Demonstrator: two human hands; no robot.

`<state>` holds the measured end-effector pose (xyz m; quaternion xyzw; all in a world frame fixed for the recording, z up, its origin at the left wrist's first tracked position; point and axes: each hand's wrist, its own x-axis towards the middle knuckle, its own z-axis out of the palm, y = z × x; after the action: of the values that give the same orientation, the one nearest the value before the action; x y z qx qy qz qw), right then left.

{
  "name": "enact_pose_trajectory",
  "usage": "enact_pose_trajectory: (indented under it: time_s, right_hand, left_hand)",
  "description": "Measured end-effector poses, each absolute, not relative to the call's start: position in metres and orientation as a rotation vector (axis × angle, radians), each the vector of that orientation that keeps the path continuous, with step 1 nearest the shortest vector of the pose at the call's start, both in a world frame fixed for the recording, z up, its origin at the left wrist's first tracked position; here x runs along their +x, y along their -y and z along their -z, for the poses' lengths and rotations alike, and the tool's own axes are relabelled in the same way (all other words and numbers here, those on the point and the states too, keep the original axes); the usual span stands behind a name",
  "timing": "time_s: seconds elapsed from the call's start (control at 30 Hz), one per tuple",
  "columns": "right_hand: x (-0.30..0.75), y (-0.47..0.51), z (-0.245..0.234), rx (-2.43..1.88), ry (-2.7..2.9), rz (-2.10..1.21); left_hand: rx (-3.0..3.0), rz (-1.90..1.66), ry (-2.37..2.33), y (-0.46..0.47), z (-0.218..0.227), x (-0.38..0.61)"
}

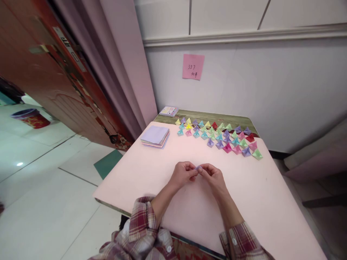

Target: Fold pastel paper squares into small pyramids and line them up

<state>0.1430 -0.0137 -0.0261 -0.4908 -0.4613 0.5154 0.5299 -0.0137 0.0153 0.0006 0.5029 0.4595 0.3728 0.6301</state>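
Note:
A small piece of purple folded paper point(198, 167) is pinched between my two hands, above the middle of the pink-covered table point(151, 177). My left hand point(184, 172) has its fingers closed on the paper's left side. From the other side my right hand point(213, 174) grips it with thumb and fingertips. Most of the paper is hidden by the fingers. Beyond my hands stand several rows of small folded paper pieces point(227, 147) in many colours. A stack of square paper point(155, 135), purple on top, lies to the left.
At the back left corner lies a printed pack point(169, 111). A pink note point(193, 67) is stuck to the wall behind the table. To the left are a purple curtain point(121, 65), a red-brown door point(54, 72) and a red bin point(34, 119) on the floor.

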Motion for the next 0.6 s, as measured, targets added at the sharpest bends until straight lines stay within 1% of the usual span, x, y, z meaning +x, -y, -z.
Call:
enact_pose_trajectory:
  time_s: [0.13, 0.33, 0.6]
  right_hand:
    - [0.1426, 0.0136, 0.0262, -1.205, 1.166, -1.188]
    - [0.1436, 0.0131, 0.0272, -1.222, 1.059, -1.098]
    - [0.1417, 0.0158, 0.0247, -1.259, 1.134, -1.136]
  left_hand:
    - [1.149, -0.808, -1.051, -0.0139, 0.0003, -0.0132]
    - [1.004, -0.870, -1.026, -0.0105, 0.0040, -0.0070]
    - [1.025, -1.004, -1.081, -0.0102, -0.0014, -0.0058]
